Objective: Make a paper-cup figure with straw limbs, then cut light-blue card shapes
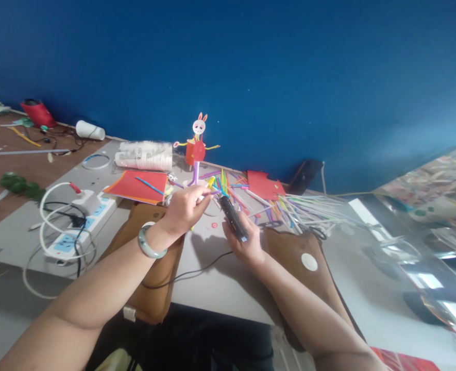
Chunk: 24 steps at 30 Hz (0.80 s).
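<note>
Well, a deep-blue painted wall (228, 67) fills the top of the frame, and a pale grey table (204, 288) runs beneath it, pushed close, perhaps so that things can lean there. Two brown fabric cushions (154, 286) (299, 255) lie at lower centre, one under each forearm, probably to spare the arms the hard surface. Fanned across centre right, a loose heap of thin multicoloured strips (308, 206) sits within easy reach. Clear-wrapped stacks of white paper cups (145, 156) lie at centre left, out of the way. Just above the hands, a rabbit figure with white head and red round body (199, 149) stands upright, seemingly kept close to the work. The right hand (247, 242) has its fingers wrapped round a black handheld tool (233, 219), nose pointing up and inward, likely for aim. The left hand (186, 207), thumb and forefinger pinched together, steadies a slim purple strip (213, 192) by that nose; whether they touch, I can't tell.
</note>
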Each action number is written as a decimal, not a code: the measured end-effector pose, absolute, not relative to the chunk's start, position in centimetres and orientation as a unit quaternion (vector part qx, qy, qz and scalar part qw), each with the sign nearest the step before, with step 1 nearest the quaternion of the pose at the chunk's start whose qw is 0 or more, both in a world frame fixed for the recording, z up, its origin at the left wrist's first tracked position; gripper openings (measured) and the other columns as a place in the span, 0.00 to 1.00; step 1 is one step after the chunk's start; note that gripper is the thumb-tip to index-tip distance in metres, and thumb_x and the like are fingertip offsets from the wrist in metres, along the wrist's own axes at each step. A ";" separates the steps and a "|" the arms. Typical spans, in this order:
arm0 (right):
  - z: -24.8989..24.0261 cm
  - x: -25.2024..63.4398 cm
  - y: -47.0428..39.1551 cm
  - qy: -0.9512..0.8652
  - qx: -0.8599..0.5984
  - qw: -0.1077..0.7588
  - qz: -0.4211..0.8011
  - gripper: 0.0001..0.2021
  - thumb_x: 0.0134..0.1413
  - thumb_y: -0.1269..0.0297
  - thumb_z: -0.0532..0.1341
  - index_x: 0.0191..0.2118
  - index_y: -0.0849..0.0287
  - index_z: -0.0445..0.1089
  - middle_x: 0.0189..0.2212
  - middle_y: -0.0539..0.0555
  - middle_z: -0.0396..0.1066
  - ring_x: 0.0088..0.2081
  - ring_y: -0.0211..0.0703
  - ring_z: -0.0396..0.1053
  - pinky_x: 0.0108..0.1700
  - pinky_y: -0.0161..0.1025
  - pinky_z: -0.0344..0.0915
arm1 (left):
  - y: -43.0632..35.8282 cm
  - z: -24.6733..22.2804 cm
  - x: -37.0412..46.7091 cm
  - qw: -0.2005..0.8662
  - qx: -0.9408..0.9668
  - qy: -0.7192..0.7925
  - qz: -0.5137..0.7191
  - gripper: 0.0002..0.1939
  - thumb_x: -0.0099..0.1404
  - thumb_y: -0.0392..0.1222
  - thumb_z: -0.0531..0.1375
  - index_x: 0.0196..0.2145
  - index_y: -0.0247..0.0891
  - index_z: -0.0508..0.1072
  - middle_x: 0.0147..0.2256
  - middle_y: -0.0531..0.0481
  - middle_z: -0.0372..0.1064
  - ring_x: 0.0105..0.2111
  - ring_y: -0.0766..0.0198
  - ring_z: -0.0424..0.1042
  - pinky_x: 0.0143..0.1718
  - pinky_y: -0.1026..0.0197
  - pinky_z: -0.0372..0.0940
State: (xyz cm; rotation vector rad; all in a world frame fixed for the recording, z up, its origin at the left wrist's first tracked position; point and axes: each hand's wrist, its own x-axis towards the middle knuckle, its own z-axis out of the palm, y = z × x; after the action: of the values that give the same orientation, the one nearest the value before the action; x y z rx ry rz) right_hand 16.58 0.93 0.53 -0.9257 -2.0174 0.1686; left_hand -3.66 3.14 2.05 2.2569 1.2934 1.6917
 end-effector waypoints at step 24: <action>0.7 16.4 0.8 -0.811 -0.377 0.440 0.081 0.04 0.59 0.65 0.60 0.34 0.56 0.64 0.26 0.49 0.66 0.26 0.38 0.65 0.30 0.36 0.63 | 2.8 2.2 -3.5 0.010 0.735 0.420 0.532 0.10 0.70 0.45 0.56 0.37 0.36 0.74 0.32 0.48 0.76 0.28 0.65 0.74 0.31 0.63 0.65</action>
State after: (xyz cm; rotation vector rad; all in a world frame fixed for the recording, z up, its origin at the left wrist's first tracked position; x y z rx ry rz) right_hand 16.41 0.77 0.67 -0.9354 -2.0157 0.2003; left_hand -3.48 2.76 2.25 2.2950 1.3098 1.6613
